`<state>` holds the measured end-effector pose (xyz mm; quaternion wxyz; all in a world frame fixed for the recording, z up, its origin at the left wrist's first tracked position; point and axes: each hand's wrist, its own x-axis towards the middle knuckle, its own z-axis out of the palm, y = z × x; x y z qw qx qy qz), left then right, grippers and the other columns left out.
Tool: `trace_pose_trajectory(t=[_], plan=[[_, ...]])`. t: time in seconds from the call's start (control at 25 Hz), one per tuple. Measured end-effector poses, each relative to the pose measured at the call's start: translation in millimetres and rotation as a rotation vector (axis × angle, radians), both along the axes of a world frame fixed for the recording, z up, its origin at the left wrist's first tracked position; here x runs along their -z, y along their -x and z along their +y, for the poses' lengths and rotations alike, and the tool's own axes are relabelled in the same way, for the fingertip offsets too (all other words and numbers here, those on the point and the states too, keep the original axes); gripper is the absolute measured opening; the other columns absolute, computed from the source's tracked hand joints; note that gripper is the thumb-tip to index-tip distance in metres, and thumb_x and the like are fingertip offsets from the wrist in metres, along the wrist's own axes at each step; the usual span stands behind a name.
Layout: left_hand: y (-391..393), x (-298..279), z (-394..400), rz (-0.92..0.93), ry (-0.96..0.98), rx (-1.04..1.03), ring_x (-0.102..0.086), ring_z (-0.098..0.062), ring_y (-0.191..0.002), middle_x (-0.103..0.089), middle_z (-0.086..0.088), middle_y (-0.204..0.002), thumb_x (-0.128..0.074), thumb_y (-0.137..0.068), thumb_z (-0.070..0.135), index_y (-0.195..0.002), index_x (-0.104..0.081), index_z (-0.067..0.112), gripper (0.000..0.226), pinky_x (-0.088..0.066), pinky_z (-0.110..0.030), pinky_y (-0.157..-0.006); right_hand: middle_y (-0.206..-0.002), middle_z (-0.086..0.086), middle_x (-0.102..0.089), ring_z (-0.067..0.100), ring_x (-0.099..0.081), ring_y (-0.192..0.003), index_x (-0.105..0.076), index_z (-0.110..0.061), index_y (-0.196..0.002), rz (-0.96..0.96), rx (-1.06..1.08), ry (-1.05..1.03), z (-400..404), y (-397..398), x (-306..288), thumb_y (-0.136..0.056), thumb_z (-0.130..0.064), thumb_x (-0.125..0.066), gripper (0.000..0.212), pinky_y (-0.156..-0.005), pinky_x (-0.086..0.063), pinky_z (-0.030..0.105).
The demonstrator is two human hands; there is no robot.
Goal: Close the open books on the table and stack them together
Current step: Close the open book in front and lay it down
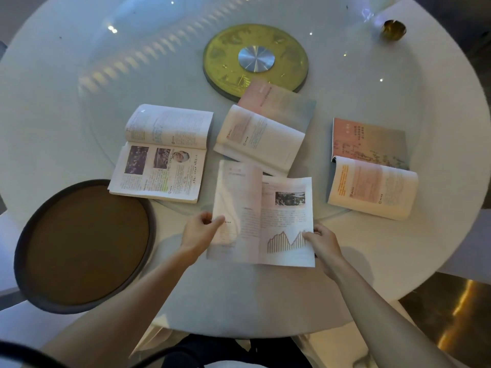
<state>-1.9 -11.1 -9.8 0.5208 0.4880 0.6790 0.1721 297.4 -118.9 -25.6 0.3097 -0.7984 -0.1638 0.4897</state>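
Observation:
Several open books lie on the round white table (265,301). Nearest me is an open book with a chart and a small photo (263,216), raised slightly off the table. My left hand (200,231) pinches its left page edge and my right hand (322,241) grips its lower right corner. To the left lies an open book with photos (162,155). Behind the held book sits an open book with a pink cover (265,131). At the right lies another open book with an orange-tinted page (372,168).
A gold lazy-susan hub with a silver centre (256,59) sits mid-table on a glass turntable. A small brass-coloured object (393,29) stands at the far right. A round brown chair seat (85,245) is at the table's left edge.

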Motion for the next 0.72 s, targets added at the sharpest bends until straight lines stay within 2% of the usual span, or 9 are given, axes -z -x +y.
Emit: trace_pose_trajectory(t=[0.12,0.24,0.32,0.4,0.44,0.52,0.6,0.68,0.72], plan=[[-25.2,-27.8,12.6,-0.081,-0.102,0.163,-0.059,0.004,-0.052,-0.065,0.017,-0.057,-0.075,-0.085,0.032,-0.071,-0.068,0.016,0.023,-0.042,-0.01,-0.05,-0.102,0.012,-0.079,0.029,-0.078,-0.089,-0.07,-0.008,-0.103,0.022,-0.036,-0.059,3.7,2.7,-16.4,-0.091,-0.006,-0.062,0.014,-0.079,-0.062,0.052],[-61.5,-38.0,13.5,-0.113,-0.066,0.378,-0.069,-0.001,-0.072,-0.071,0.013,-0.076,-0.071,-0.09,0.036,-0.082,-0.07,0.025,0.013,-0.052,-0.016,-0.061,-0.101,0.006,-0.081,0.025,-0.08,-0.085,-0.071,-0.019,-0.109,0.082,-0.06,-0.142,6.9,13.9,-26.9,-0.094,-0.01,-0.063,0.019,-0.075,-0.066,0.052],[-85.0,-30.6,3.4,-0.138,0.033,0.505,-0.07,-0.008,-0.082,-0.072,0.01,-0.093,-0.065,-0.094,0.037,-0.102,-0.074,0.022,0.019,-0.057,-0.023,-0.07,-0.101,0.005,-0.081,0.024,-0.08,-0.085,-0.073,-0.024,-0.111,0.162,-0.033,-0.16,9.2,23.6,-27.8,-0.1,-0.026,-0.058,0.018,-0.07,-0.066,0.047],[-98.2,-14.0,-11.2,-0.122,0.083,0.572,-0.069,-0.012,-0.092,-0.074,0.001,-0.114,-0.061,-0.097,0.038,-0.119,-0.072,0.015,0.034,-0.055,-0.026,-0.08,-0.101,0.005,-0.081,0.026,-0.079,-0.088,-0.074,-0.024,-0.11,0.207,0.005,-0.118,9.1,30.8,-24.2,-0.102,-0.046,-0.052,0.033,-0.067,-0.063,0.042],[-99.0,-6.0,-16.5,-0.066,0.077,0.549,-0.068,-0.014,-0.1,-0.071,-0.002,-0.123,-0.061,-0.097,0.039,-0.124,-0.07,0.014,0.038,-0.053,-0.029,-0.088,-0.103,0.007,-0.081,0.029,-0.078,-0.091,-0.073,-0.019,-0.11,0.192,0.017,-0.078,8.7,32.6,-20.4,-0.101,-0.047,-0.054,0.036,-0.069,-0.062,0.044],[-88.4,8.0,-21.2,0.127,0.038,0.412,-0.062,-0.022,-0.114,-0.06,-0.005,-0.131,-0.064,-0.093,0.038,-0.132,-0.062,0.014,0.045,-0.048,-0.034,-0.099,-0.106,0.016,-0.077,0.038,-0.075,-0.098,-0.069,-0.008,-0.105,0.107,0.022,-0.039,5.2,32.7,-10.5,-0.099,-0.027,-0.061,0.022,-0.078,-0.062,0.055],[-70.5,17.5,-19.8,0.306,0.006,0.312,-0.055,-0.029,-0.123,-0.053,-0.011,-0.133,-0.067,-0.091,0.033,-0.136,-0.055,0.013,0.051,-0.046,-0.04,-0.104,-0.106,0.018,-0.075,0.039,-0.074,-0.099,-0.069,-0.007,-0.099,0.055,0.003,-0.024,3.6,31.3,-6.2,-0.096,-0.011,-0.06,0.011,-0.082,-0.061,0.057],[-58.0,21.1,-15.4,0.316,0.061,0.268,-0.056,-0.031,-0.121,-0.055,-0.014,-0.131,-0.067,-0.091,0.029,-0.135,-0.052,0.01,0.051,-0.049,-0.043,-0.101,-0.104,0.016,-0.076,0.036,-0.075,-0.096,-0.07,-0.007,-0.1,0.063,-0.022,-0.029,6.7,30.7,-7.7,-0.095,-0.006,-0.059,0.013,-0.082,-0.061,0.057],[-54.8,20.3,-14.1,0.26,0.112,0.238,-0.06,-0.03,-0.113,-0.059,-0.013,-0.125,-0.067,-0.092,0.028,-0.131,-0.053,0.01,0.046,-0.053,-0.043,-0.093,-0.103,0.014,-0.076,0.035,-0.075,-0.095,-0.071,-0.007,-0.102,0.07,-0.035,-0.033,8.8,30.9,-8.7,-0.096,-0.006,-0.058,0.014,-0.081,-0.061,0.057]])
